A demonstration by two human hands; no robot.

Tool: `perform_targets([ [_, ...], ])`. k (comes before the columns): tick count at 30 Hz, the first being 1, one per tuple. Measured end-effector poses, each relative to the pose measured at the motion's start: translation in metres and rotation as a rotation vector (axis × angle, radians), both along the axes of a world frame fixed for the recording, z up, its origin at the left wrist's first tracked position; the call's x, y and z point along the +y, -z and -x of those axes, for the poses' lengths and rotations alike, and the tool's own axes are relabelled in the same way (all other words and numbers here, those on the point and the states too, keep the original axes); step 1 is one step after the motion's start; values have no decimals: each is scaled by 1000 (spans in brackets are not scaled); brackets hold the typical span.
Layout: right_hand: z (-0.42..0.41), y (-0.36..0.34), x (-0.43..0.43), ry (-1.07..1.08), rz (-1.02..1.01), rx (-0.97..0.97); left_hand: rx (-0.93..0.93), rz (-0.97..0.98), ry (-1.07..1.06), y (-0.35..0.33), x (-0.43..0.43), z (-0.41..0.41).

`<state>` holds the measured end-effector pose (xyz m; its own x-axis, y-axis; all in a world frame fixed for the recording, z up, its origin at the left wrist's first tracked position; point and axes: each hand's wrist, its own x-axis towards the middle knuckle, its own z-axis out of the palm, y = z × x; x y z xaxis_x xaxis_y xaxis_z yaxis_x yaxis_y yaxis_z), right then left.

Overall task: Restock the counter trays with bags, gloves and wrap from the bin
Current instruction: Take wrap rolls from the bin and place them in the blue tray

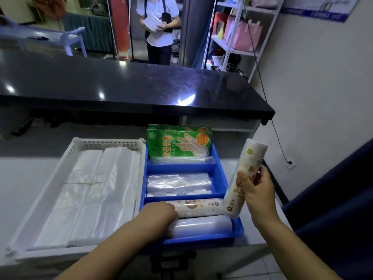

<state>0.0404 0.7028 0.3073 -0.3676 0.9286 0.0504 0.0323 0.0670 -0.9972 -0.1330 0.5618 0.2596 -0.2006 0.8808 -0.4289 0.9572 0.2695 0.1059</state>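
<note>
A blue divided tray [220, 174] stands on the low white counter. Its far compartment holds green glove packs [177, 143], the middle one clear plastic bags [178, 183], the near one two wrap rolls lying flat [199, 208]. My left hand [161, 216] rests curled over the left ends of those rolls. My right hand [257, 196] grips a third wrap roll [245, 176], held nearly upright with its lower end over the tray's right rim. To the left, a white perforated tray [66, 154] holds flat white plastic bags [90, 195].
A black glossy countertop [131, 85] spans the space behind the trays. A person stands beyond it holding papers [159, 27]. White shelving with pink bags [242, 33] is at the back right. A dark blue surface [333, 199] lies at my right, and a cable runs down the wall.
</note>
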Motion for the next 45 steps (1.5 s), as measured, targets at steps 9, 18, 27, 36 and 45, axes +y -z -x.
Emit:
perform_targets([
  [9,-12,6,-8,-49,-52,-113,70,442,-125,-4,20,-9],
  [18,-3,9,-10,-117,-38,-159,55,-343,89,-13,-23,12],
  [27,13,12,-6,-296,-196,-344,-152,-578,-10,-11,-28,24],
  [36,16,20,-13,-645,-377,-533,-774,-1022,-709,-95,-58,40],
  [45,35,55,-27,-904,-787,-909,117,-1128,-342,-82,-104,76],
])
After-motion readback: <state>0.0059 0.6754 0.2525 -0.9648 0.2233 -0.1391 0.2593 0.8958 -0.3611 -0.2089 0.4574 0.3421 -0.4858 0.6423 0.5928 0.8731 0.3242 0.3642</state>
